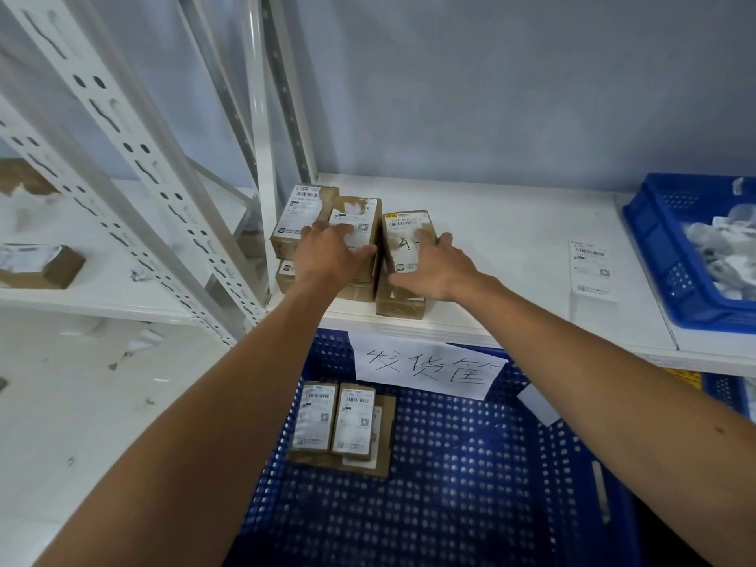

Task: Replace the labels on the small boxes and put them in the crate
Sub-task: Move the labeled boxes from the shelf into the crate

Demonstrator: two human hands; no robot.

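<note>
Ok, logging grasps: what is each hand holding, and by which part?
The left hand grips the left stack's top box across its width; right hand clasps the right stack's top box, thumb on its left side.

White perforated rack upright (110, 116), grey wall (511, 83) behind white shelf (511, 247).
</note>
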